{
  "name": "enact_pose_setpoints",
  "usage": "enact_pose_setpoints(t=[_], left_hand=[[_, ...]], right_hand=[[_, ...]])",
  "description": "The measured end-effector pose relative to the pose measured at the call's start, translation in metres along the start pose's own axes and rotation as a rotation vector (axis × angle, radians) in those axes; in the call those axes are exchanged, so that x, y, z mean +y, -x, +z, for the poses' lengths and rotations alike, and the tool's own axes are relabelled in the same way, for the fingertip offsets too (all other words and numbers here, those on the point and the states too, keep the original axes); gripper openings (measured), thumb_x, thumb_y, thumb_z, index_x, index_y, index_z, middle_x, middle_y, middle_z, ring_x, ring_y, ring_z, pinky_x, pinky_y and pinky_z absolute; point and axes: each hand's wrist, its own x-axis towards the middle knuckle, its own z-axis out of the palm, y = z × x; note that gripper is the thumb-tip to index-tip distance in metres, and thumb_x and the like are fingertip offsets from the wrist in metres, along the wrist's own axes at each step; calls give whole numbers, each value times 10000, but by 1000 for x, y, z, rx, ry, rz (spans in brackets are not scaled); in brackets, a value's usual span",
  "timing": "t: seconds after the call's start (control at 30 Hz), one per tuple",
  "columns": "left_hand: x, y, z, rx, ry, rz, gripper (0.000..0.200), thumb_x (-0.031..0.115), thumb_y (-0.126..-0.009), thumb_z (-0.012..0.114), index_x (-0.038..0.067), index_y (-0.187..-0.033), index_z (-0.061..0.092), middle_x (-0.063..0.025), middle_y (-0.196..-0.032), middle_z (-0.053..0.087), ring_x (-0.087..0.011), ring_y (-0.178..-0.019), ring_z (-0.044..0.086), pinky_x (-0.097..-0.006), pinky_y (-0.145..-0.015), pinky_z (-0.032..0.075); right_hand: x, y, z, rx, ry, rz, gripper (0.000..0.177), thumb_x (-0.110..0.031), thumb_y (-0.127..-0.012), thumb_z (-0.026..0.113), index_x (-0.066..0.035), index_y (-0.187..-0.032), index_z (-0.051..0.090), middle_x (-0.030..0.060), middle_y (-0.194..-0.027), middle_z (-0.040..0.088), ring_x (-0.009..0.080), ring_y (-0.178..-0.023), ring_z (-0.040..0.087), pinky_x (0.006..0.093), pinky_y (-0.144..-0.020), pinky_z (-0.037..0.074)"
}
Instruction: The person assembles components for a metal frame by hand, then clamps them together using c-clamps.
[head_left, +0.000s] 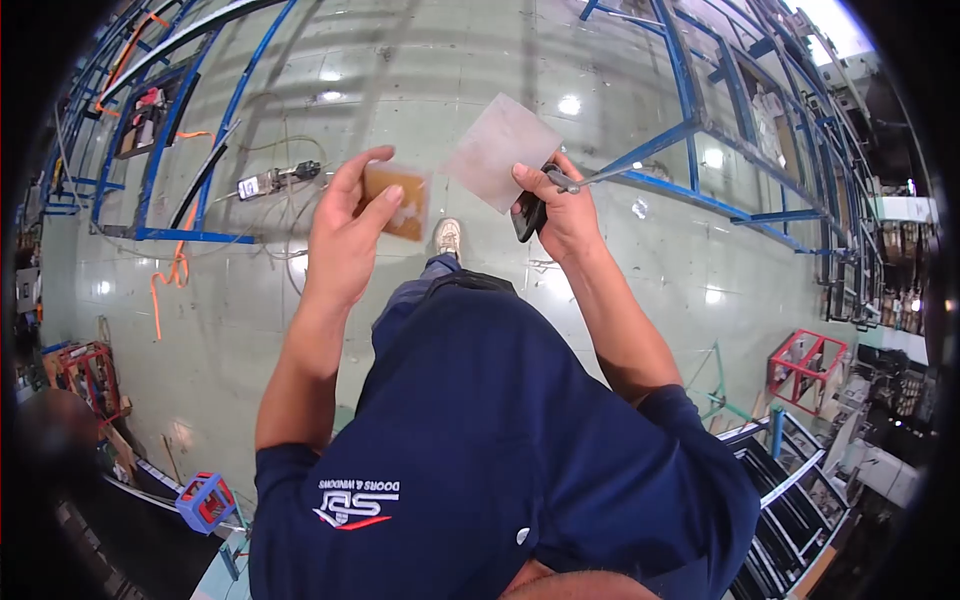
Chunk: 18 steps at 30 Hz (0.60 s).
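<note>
My left hand [350,215] is closed on a small amber-brown square packet [408,212] with a clear edge, its thumb pressed on the face. Between the thumb and fingers of my right hand [568,210] is a whitish, translucent square sheet [497,150]. The same hand also grips a black-handled tool [530,218], whose thin metal shaft points out to the right. Its exact kind I cannot tell. Both hands are raised in front of my body, apart from each other, above the floor.
Blue metal racks stand at the left [195,237] and right [690,185]. A power tool [280,180] with hoses lies on the green floor [400,110]. An orange strap [178,270] trails nearby. A red frame [805,362] and a blue-red stool [207,502] stand lower down.
</note>
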Motion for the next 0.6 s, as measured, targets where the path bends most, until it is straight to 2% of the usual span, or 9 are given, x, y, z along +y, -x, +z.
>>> enact_pose_setpoints(t=[0.07,0.13,0.17,0.2,0.27,0.3,0.43,0.53,0.6], left_hand=[[-4,-48,12,24,3,-39,382,74,-966,590,16,-1338,525,-68,-1136,618,-128,-1022,577,-278,-896,463],[-13,-102,20,-12,155,-132,370,81,-967,585,22,-1330,540,-72,-1163,609,-135,-1024,585,-298,-888,482],[-7,-125,26,9,357,-268,370,172,-1003,526,39,-1347,509,-66,-1106,597,-145,-901,584,-325,-792,496],[-14,-149,27,-3,351,-276,370,172,-1003,526,39,-1347,509,-66,-1106,597,-145,-901,584,-325,-792,496],[-34,-196,26,-373,952,-399,465,261,-1007,450,39,-1414,406,-70,-1067,560,-158,-792,529,-310,-705,458],[-29,-218,37,-375,992,-455,556,369,-986,440,41,-1427,359,-73,-1020,521,-154,-713,452,-292,-628,388],[-22,-305,74,-502,1029,-539,611,444,-978,461,30,-1418,370,-78,-1024,527,-154,-718,457,-295,-626,387],[-18,-357,111,-611,1016,-581,660,511,-976,455,28,-1417,368,-88,-1039,533,-170,-742,465,-308,-664,403],[-20,-396,136,-527,929,-631,589,522,-1008,374,56,-1364,429,-82,-1069,564,-215,-810,534,-361,-732,448]], right_hand=[[-12,-27,-3,67,-7,-6,273,-60,-810,787,-13,-986,585,74,-831,620,171,-603,590,298,-539,502],[-26,-58,-9,83,-7,-5,264,-52,-816,771,-11,-1008,595,80,-857,633,164,-611,593,290,-537,504],[-34,-69,-7,112,21,-28,268,-54,-817,769,-12,-1021,602,79,-865,637,159,-616,594,284,-536,504],[-43,-81,-11,145,42,-54,273,-56,-817,768,-13,-1034,608,78,-873,641,155,-621,596,278,-536,504],[-57,-107,-26,173,42,-69,283,-67,-814,774,-20,-1043,616,77,-880,647,147,-633,599,269,-535,504],[-65,-117,-31,203,35,-121,284,-67,-812,775,-21,-1042,616,71,-872,645,145,-633,598,268,-535,502],[-101,-146,-52,342,-1,-229,293,-89,-812,778,-26,-1045,613,46,-851,627,137,-629,580,265,-546,485],[-124,-169,-76,423,-37,-313,286,-99,-823,763,-32,-1055,610,38,-865,614,127,-669,573,267,-554,468],[-137,-196,-94,555,-133,-312,270,-81,-826,748,-35,-1054,610,36,-866,610,124,-690,571,269,-552,464]])
